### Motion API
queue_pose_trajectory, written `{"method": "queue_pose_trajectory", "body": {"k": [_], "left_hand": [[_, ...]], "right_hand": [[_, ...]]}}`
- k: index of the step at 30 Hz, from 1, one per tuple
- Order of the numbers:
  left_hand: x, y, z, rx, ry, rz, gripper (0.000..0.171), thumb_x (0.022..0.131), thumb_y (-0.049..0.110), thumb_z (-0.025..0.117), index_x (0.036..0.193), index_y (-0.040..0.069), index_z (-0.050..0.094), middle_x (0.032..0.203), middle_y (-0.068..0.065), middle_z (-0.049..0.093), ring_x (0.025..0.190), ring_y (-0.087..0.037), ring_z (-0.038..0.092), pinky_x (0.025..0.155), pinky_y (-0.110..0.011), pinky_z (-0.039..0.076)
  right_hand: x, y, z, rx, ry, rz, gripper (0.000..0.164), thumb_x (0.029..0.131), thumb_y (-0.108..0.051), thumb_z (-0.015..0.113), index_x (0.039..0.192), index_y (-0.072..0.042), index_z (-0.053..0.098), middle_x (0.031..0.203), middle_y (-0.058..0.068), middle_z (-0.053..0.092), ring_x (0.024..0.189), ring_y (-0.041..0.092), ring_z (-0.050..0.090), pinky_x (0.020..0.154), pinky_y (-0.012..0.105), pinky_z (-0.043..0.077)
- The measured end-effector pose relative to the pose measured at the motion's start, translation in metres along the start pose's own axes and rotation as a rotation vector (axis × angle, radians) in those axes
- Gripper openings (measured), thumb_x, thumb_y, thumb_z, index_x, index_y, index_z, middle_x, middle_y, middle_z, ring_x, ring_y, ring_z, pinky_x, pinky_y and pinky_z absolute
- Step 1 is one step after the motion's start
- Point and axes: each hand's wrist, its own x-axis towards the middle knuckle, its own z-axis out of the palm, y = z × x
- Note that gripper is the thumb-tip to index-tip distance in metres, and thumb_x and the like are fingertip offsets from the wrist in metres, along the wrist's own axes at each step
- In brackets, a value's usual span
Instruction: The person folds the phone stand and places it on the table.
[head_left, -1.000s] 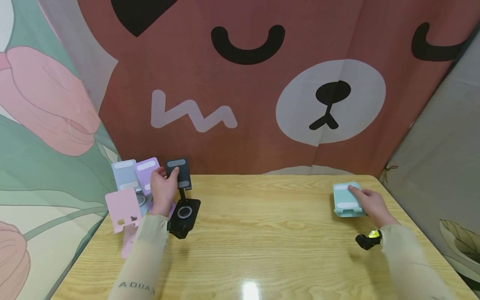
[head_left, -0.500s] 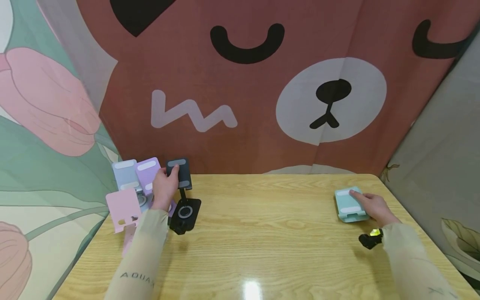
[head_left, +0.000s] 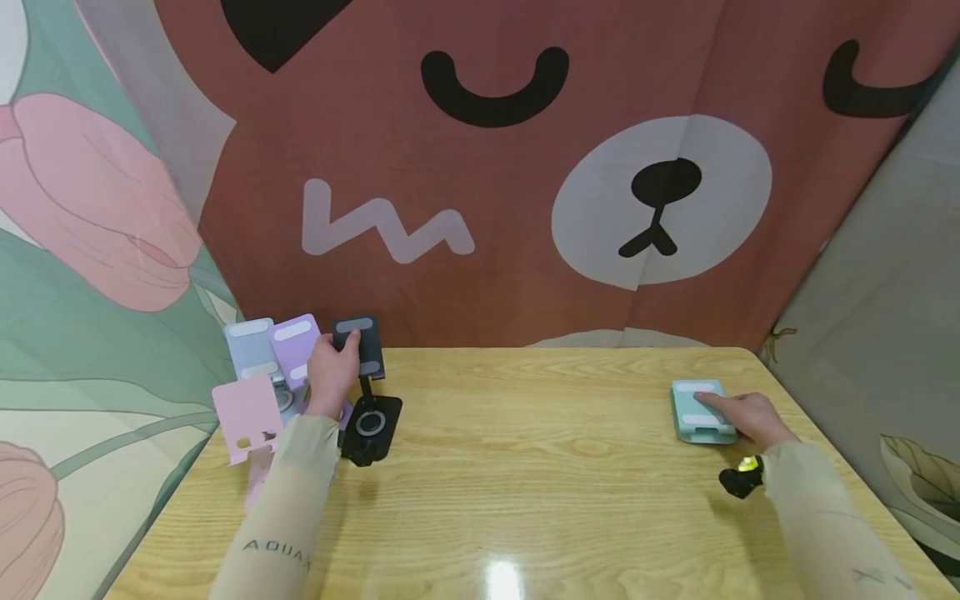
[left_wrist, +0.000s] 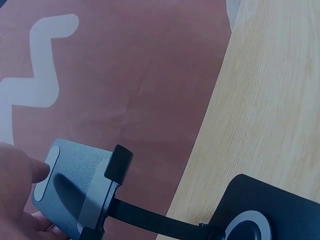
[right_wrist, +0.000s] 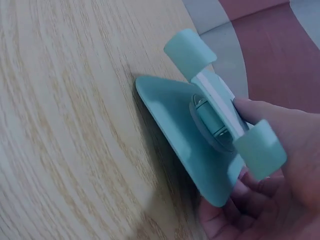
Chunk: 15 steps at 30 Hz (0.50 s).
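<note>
My left hand (head_left: 332, 372) grips the upper plate of a black phone stand (head_left: 367, 346), thumb across its front. That stand is unfolded; its arm runs down to a square base with a grey ring (left_wrist: 248, 223) on the table. At the far right, my right hand (head_left: 753, 419) holds a folded mint-green phone stand (head_left: 693, 408). In the right wrist view the thumb presses its top plate (right_wrist: 217, 95), while the other fingers lie at the edge of its base (right_wrist: 170, 115). The base is close over the tabletop.
Left of my left hand stand a pink phone stand (head_left: 246, 410), a light blue one (head_left: 251, 343) and a purple one (head_left: 294, 337), bunched together. Behind the wooden table (head_left: 525, 467) hangs a bear-print cloth (head_left: 510, 183). A grey cloth (head_left: 885, 292) borders the right side.
My right hand has brought the mint-green phone stand slightly nearer and to the right, turning it a little on the way. My left hand and the black phone stand have hardly moved.
</note>
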Motion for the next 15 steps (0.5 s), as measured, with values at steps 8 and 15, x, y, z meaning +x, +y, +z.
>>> {"method": "queue_pose_trajectory", "body": {"k": [8,15], "left_hand": [[-0.0017,0.0017,0.0003,-0.022,-0.007,0.008,0.054,0.107,0.041,0.048,0.132,-0.007,0.047,0.126,-0.027,0.054,0.113,-0.039,0.054,0.097,-0.052,0.047],[-0.0038,0.0026,0.0000,-0.039,0.017,0.026,0.054,0.108,0.043,0.045,0.131,-0.006,0.049,0.123,-0.026,0.056,0.108,-0.038,0.054,0.094,-0.052,0.047]], "right_hand": [[-0.0025,0.0037,-0.0023,-0.090,0.048,-0.019,0.082,0.093,-0.060,0.063,0.116,0.019,0.056,0.102,0.021,0.059,0.092,0.029,0.053,0.074,0.036,0.047],[-0.0036,0.0057,-0.0026,-0.192,0.086,-0.015,0.094,0.092,-0.064,0.060,0.123,0.024,0.054,0.117,0.038,0.057,0.098,0.038,0.056,0.084,0.051,0.048]]}}
